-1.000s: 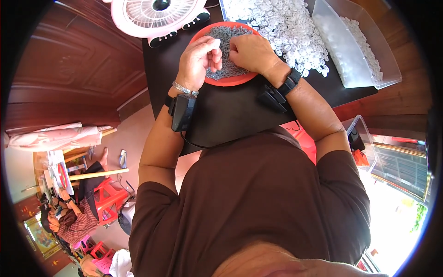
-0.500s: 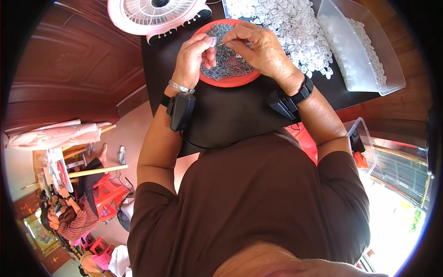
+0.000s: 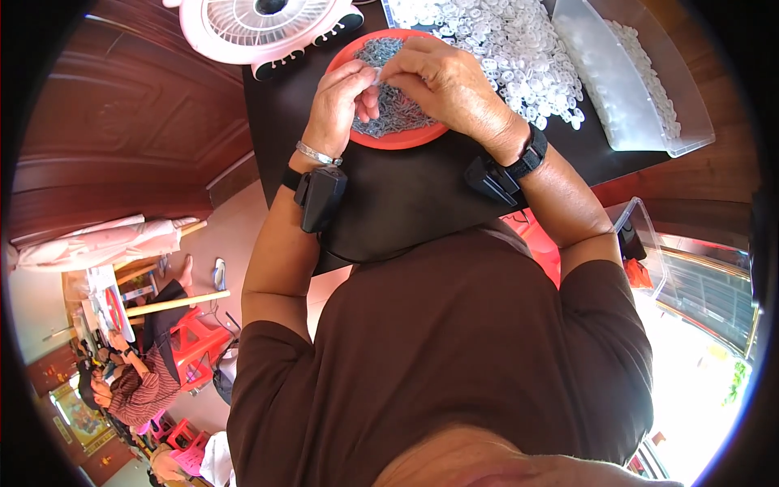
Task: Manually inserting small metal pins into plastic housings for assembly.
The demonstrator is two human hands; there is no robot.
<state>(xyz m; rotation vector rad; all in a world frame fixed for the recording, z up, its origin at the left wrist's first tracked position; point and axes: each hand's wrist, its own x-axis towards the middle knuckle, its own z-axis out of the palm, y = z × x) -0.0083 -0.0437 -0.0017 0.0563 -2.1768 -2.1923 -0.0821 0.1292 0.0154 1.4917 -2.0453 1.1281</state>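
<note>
Over a round red tray (image 3: 406, 144) heaped with small grey screws (image 3: 388, 123), my two hands meet at the fingertips. My left hand (image 3: 331, 109) pinches a small clear plastic piece (image 3: 376, 76) between thumb and forefinger, its other fingers curled below. Thumb and forefinger of my right hand (image 3: 445, 84) are closed against that piece; the thin screw they held a moment ago is now mostly hidden by the fingers. Just beyond my right hand spreads a big pile of white and clear plastic pieces (image 3: 527, 61) of the same sort.
A pink fan (image 3: 268, 36) stands at the far left of the black table (image 3: 381, 203). To the right, a translucent bin (image 3: 617, 105) holds more plastic pieces. Further left, another person (image 3: 134, 385) in a striped top sits near red stools (image 3: 195, 345).
My right hand has moved left and closed up on the plastic piece in my left hand. The gap where the thin screw showed is gone. My left hand stays nearly in place.
</note>
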